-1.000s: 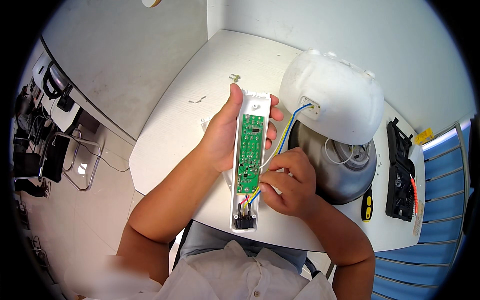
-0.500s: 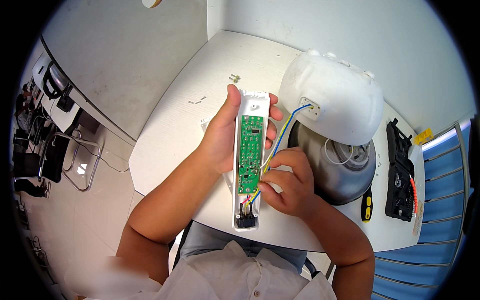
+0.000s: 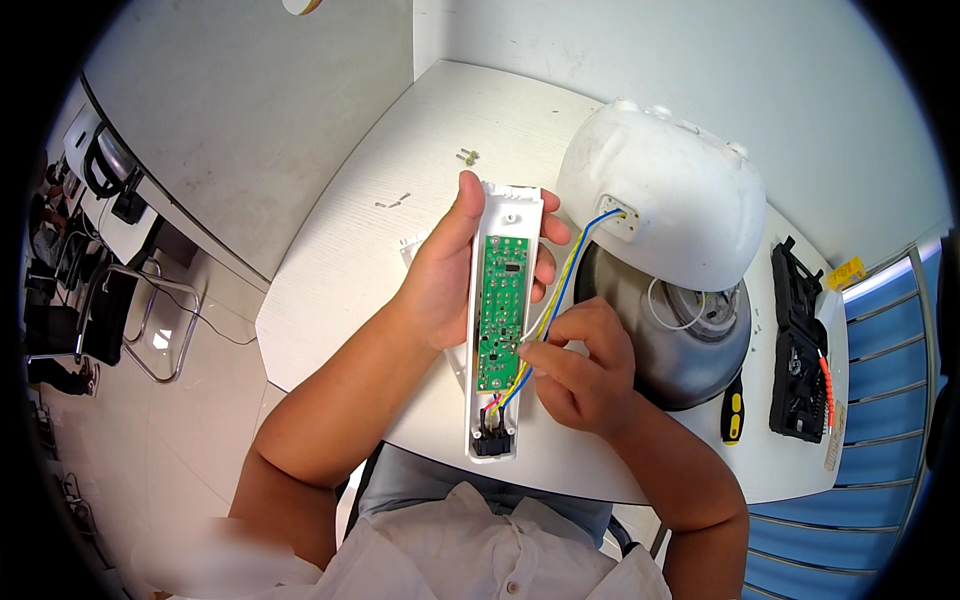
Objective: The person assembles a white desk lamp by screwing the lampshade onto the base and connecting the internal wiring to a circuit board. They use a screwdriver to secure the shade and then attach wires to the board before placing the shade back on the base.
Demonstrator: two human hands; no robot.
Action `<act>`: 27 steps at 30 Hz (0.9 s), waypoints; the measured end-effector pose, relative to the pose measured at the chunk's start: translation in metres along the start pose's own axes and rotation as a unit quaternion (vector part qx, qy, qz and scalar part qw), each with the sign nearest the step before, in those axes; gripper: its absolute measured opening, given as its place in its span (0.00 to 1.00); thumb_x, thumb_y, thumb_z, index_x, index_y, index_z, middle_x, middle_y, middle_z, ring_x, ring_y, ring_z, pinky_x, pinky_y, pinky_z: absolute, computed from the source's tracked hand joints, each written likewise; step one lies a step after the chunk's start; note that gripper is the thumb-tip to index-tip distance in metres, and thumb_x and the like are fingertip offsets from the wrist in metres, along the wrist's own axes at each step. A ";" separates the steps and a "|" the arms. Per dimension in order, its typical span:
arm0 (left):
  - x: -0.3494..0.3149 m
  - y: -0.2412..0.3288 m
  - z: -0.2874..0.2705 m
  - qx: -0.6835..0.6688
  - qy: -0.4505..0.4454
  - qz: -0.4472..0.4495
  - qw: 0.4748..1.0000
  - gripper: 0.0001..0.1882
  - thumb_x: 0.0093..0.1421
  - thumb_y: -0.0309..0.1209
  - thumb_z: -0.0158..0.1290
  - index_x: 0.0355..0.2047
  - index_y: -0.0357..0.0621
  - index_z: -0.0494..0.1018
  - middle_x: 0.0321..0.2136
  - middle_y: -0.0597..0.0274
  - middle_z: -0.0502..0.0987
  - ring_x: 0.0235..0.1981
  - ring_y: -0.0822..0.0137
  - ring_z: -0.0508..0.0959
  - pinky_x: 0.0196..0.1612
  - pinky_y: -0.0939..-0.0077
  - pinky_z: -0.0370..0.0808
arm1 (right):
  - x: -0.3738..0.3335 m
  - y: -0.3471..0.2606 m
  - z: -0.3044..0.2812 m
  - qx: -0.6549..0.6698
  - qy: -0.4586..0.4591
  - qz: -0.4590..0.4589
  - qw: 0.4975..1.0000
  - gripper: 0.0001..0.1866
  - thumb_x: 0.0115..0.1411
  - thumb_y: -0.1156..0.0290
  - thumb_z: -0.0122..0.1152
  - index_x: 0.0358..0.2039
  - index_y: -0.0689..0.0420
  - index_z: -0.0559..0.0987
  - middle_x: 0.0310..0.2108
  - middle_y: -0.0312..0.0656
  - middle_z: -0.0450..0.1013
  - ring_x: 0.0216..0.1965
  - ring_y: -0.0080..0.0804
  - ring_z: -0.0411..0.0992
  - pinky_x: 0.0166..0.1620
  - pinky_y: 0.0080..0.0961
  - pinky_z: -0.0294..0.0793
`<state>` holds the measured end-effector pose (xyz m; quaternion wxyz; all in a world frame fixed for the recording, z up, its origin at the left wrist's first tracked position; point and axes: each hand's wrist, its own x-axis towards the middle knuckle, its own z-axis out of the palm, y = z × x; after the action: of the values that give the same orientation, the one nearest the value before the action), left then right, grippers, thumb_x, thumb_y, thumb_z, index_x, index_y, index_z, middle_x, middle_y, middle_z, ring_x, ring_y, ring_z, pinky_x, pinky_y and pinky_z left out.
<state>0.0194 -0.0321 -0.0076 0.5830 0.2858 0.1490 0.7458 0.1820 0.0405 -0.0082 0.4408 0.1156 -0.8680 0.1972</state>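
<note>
My left hand (image 3: 440,285) is wrapped round a long narrow white plastic housing (image 3: 512,203), holding it upright over the table. Inside the housing lies a green circuit board (image 3: 505,290), with a black connector block (image 3: 492,442) below it. Blue and yellow wires (image 3: 568,272) run from the block up to a white plastic kettle base or cover (image 3: 670,190). A thin white wire (image 3: 538,322) reaches the board's right edge. There my right hand (image 3: 590,370) is closed, thumb and forefinger pinched; what lies between their tips is too small to make out.
Under the white cover is a round dark metal bowl (image 3: 660,350). To its right lie a yellow-black screwdriver (image 3: 733,412) and an open black tool case (image 3: 798,350). Small screws (image 3: 468,157) and metal pins (image 3: 394,201) lie on the white table (image 3: 340,290). Another white part sits behind my left wrist.
My right hand has shifted slightly up and right, its fingertips now at the board's edge. The blue and yellow wires bow further right. My left hand and the housing have barely moved.
</note>
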 end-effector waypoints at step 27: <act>-0.009 -0.014 0.013 0.120 -0.080 -0.013 0.989 0.38 0.62 0.64 0.29 0.54 0.43 0.60 0.46 0.60 0.71 0.44 0.70 0.74 0.47 0.73 0.73 | 0.002 -0.007 -0.004 -0.207 0.024 0.066 0.976 0.18 0.57 0.60 0.56 0.49 0.45 0.78 0.55 0.46 0.59 0.56 0.46 0.55 0.58 0.48 0.52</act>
<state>0.0396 -0.0380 -0.0067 0.5642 0.4104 0.1944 0.6896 0.1864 0.0359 -0.0033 0.4621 -0.0409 -0.8847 0.0448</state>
